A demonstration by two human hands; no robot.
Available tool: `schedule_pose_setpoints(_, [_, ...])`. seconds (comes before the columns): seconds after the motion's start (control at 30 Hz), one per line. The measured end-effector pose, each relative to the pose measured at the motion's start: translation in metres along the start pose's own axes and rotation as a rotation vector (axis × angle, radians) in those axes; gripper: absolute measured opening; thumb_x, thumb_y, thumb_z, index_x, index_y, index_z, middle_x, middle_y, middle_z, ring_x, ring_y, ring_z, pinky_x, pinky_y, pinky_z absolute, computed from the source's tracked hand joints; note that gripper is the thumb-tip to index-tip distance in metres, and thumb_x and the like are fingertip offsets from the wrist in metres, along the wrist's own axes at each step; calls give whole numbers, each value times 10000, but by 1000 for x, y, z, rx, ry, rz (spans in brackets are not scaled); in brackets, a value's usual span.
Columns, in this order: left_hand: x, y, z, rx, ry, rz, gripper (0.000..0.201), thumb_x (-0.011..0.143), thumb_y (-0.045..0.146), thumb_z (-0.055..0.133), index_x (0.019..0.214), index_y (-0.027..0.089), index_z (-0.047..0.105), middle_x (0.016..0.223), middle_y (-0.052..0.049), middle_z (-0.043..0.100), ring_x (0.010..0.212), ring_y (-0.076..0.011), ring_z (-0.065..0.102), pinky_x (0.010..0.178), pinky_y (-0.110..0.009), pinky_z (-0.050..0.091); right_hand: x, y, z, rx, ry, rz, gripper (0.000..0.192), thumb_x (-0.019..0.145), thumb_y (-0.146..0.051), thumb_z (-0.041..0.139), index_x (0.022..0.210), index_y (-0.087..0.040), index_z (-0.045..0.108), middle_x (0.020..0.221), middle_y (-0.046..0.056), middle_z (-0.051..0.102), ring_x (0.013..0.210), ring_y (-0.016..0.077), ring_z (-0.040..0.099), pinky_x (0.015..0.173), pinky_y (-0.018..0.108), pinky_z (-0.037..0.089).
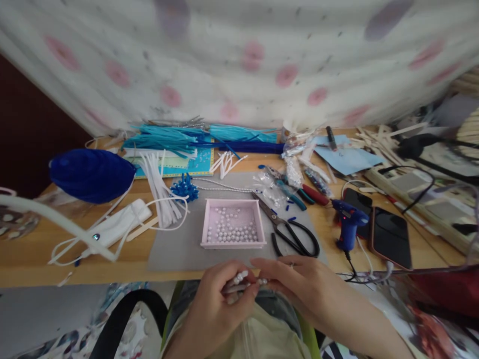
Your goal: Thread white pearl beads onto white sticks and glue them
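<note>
Over my lap, just off the table's front edge, both hands work close together. My left hand [226,294] is closed around a string of white pearl beads [240,277], part of which shows between thumb and fingers. My right hand [295,279] pinches the other end of the beads, near the left fingertips. What the beads are strung on is mostly hidden by the fingers. Beyond the hands stands a pink open box [232,245] holding loose pearl beads [237,232]. Black-handled scissors [295,237] lie right of the box.
A blue glue gun [348,224] and two phones, one of them a dark phone [391,237], lie at the right by a power strip [422,199]. Pliers [290,192], white pipe cleaners [159,192], a blue beaded cluster [184,188] and a dark blue yarn bundle [93,174] surround the grey mat [175,249].
</note>
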State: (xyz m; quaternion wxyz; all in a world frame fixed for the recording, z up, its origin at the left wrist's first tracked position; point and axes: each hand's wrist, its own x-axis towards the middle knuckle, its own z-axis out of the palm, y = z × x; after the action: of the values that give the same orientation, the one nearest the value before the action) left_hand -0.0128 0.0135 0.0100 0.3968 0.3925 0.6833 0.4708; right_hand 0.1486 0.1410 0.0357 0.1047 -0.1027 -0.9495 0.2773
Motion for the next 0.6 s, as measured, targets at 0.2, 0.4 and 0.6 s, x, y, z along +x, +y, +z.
schedule_pose_setpoints(0.2, [-1,-4,6,-76,79,-19,38,736,236,698,708,211,702,645,0,669,576,-150,572,544,-213,415,1,2,3,-28,-19,22,454,932,-78,507,1363,-209,560,858,64,748,750,190,696,665,241,496])
schedule_pose_setpoints(0.4, [0,0,8,-86,70,-6,44,730,253,711,707,217,709,689,-20,706,645,-195,638,610,-235,470,4,-3,3,-78,-100,20,480,894,-40,516,1346,-199,555,806,41,730,728,196,687,633,237,442])
schedule_pose_setpoints(0.6, [0,-9,3,-75,-66,-57,182,807,382,675,770,211,724,725,-38,716,713,-214,641,678,-258,465,7,-4,1,-105,-161,45,400,926,-63,540,1294,-213,590,831,43,739,711,200,689,615,251,425])
